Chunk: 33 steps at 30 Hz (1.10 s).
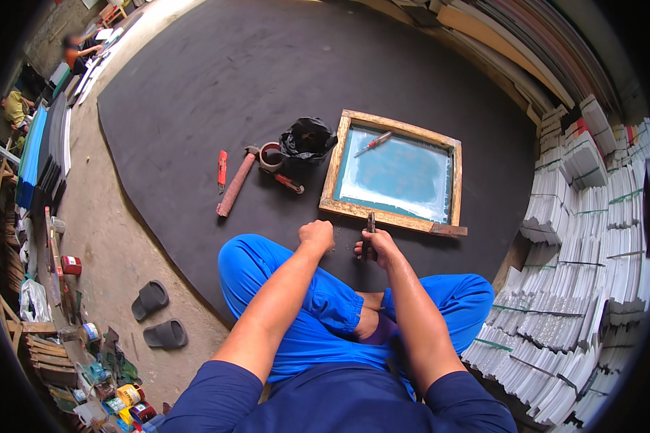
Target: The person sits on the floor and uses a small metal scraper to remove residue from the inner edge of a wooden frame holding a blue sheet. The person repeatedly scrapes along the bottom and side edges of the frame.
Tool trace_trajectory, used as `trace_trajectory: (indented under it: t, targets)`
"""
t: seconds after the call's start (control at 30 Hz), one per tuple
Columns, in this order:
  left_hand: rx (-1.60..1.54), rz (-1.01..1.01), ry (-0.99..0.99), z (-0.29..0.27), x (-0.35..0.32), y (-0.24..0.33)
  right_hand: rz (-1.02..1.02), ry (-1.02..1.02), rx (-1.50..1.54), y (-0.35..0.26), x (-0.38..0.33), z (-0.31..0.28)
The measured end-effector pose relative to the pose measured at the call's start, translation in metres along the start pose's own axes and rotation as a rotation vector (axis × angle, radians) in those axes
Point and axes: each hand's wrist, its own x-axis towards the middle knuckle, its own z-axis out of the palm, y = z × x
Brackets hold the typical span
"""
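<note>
Gripping a dark tool [369,229] (possibly pliers), the right hand [378,245] touches the wooden frame [390,216]. Left hand [316,234] rests fisted nearby, its contents hidden.

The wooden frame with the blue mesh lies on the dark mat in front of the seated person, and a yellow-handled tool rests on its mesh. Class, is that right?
Not quite. In the head view, the tool resting on the mesh has a red handle, not a yellow one. The rest stands: the wooden frame with blue mesh lies on the dark mat in front of the seated person.
</note>
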Motion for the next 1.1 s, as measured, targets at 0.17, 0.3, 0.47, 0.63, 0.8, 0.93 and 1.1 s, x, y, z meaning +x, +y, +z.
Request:
trace_trajectory:
  t: [0.17,0.3,0.47,0.63,0.8,0.93,1.1]
  targets:
    - [-0.064,0.014,-0.020,-0.008,-0.005,0.005,0.036,0.068,-0.099,-0.012,0.006,0.004]
    - [-0.082,0.015,-0.050,-0.011,-0.004,0.007,0.063,0.101,-0.138,-0.022,0.000,0.013]
    - [-0.093,0.031,-0.048,-0.010,-0.002,0.010,0.083,0.158,-0.206,-0.026,0.004,0.018]
    - [-0.127,0.058,-0.028,-0.012,-0.003,0.012,-0.074,0.291,-0.398,-0.013,0.015,0.021]
    - [-0.134,0.082,0.099,-0.005,0.003,0.014,-0.140,0.467,-0.515,-0.009,0.016,0.027]
    - [-0.172,0.108,0.203,0.001,0.010,0.019,-0.166,0.418,-0.473,0.000,0.027,0.016]
    - [-0.205,0.090,0.164,-0.001,0.012,0.019,-0.176,0.334,-0.387,-0.006,0.009,0.018]
